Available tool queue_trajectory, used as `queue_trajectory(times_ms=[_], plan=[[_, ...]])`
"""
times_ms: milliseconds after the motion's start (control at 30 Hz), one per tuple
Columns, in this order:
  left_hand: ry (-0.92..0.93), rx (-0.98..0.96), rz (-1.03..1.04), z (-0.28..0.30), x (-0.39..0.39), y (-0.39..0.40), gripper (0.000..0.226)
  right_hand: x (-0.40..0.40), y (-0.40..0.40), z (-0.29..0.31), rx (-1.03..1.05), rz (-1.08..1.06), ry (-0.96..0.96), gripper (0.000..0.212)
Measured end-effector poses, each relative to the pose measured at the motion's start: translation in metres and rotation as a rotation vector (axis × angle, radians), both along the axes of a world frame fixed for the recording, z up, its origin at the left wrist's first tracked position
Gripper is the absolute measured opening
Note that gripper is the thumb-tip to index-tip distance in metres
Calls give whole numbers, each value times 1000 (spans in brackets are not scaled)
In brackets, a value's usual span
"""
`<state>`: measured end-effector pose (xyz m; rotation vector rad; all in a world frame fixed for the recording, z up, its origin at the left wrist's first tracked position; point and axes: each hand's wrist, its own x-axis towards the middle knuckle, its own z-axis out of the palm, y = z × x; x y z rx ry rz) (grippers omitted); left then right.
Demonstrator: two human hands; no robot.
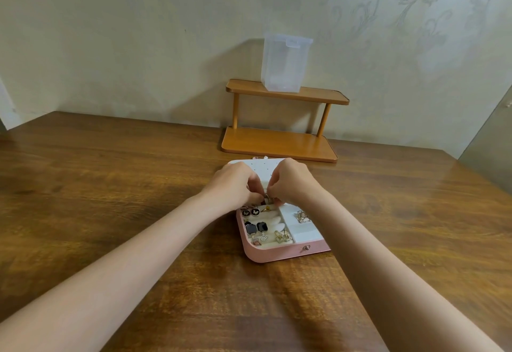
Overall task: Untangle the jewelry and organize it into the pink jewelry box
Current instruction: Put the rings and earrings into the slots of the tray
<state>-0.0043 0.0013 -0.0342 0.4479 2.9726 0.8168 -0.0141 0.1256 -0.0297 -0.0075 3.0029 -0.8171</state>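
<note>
Centre frame, both my hands [234, 182] [291, 182] pinch a small piece [268, 200] over the box [277, 253]; shelf [279, 143] and bin [285, 63] behind.

jewelry box [279, 254]: I see pink shell, white lining
square earrings [256, 227]: black, maybe gold-edged
table [110, 185]: brown woodgrain
wallpaper [415, 5]: beige, floral scrolls

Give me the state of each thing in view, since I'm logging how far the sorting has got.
pink jewelry box: open, lid up, earrings lying in its compartments.
left hand: pinching a small piece over the box.
right hand: pinching the same small piece.
clear plastic container: upright on the shelf's top tier.
wooden shelf: lower tier bare.
</note>
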Motion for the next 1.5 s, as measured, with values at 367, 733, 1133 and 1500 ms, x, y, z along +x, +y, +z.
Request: queue_trajectory(times_ms=[367, 733, 1133, 1500], plan=[[4, 23, -33, -2, -5, -2, 8, 8, 17, 5, -60, 142, -83, 21], [5, -3, 41, -9, -7, -13, 12, 7, 47, 19, -152, 49, -21, 14], [26, -95, 71, 2, 6, -46, 23, 15, 89, 6, 88, -135, -10, 29], [31, -30, 136, 0, 9, -55, 16, 16, 85, -7, 113, -90, -118, 12]])
